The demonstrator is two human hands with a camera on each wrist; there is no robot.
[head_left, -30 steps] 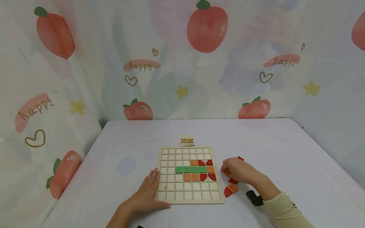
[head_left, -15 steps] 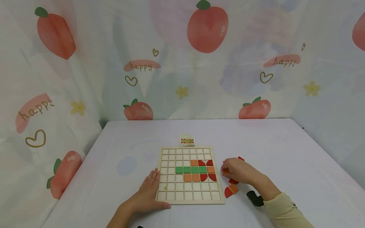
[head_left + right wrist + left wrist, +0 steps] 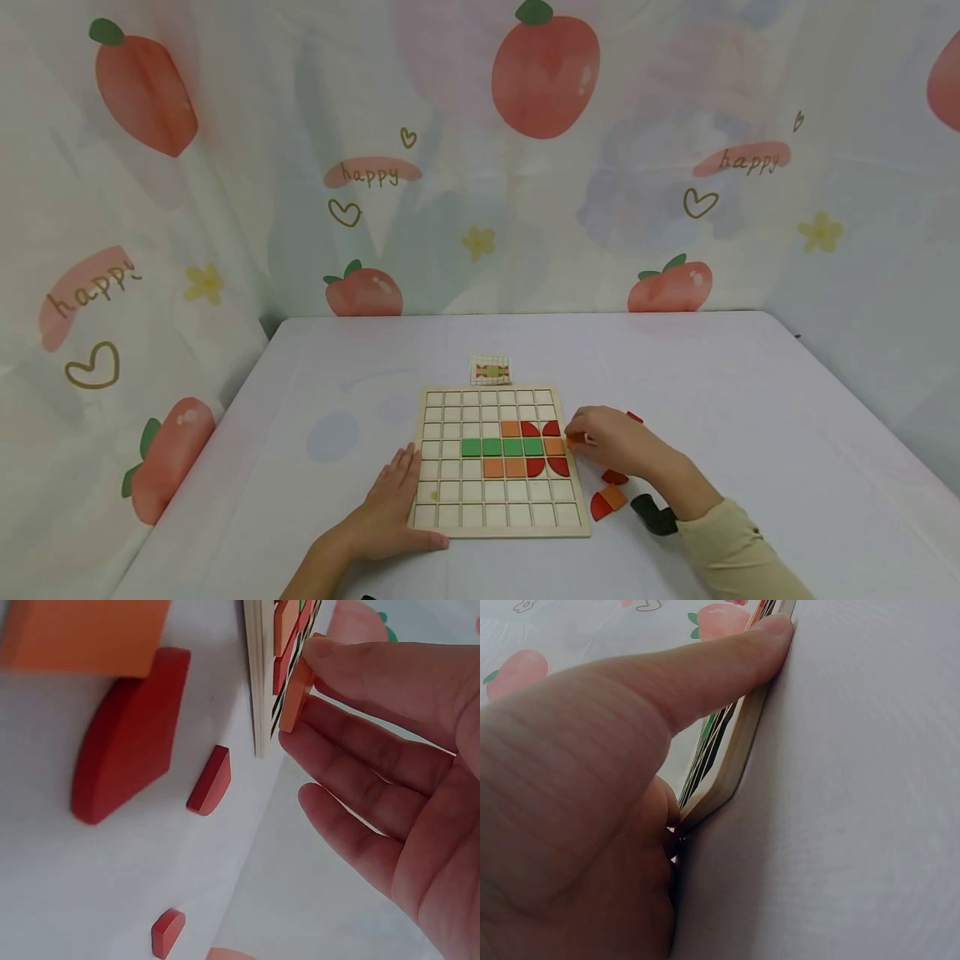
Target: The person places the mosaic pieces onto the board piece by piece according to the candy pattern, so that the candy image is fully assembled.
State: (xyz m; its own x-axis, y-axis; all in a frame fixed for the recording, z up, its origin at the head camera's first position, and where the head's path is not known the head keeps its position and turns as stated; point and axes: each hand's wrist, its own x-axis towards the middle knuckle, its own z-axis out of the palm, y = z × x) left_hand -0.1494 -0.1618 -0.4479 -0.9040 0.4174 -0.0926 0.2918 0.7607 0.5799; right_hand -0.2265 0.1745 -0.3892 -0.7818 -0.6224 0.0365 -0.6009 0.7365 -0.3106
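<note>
A wooden grid board [image 3: 506,530] lies on the white table. In its cells sit several green square tiles [image 3: 491,447], orange square tiles [image 3: 493,467] and red quarter-round tiles [image 3: 558,467]. My left hand [image 3: 381,515] rests at the board's near left corner, fingers straight along the left side. The left wrist view shows its thumb [image 3: 720,671] extended against the front edge. At the board's right edge, my right hand [image 3: 626,440] pinches an orange square tile [image 3: 298,694] between thumb and fingertips; in the right wrist view the tile overlaps the board.
Right of the board lie loose red pieces [image 3: 135,742] and another orange square [image 3: 614,497]. A small card [image 3: 491,369] with a printed grid pattern is just beyond the board's far edge. Black gear [image 3: 654,515] is at the right wrist. A fruit-print curtain [image 3: 562,233] encloses the table.
My right hand has moved left from the loose pieces to the board's right edge, carrying the orange square tile. My left hand and the board have stayed put.
</note>
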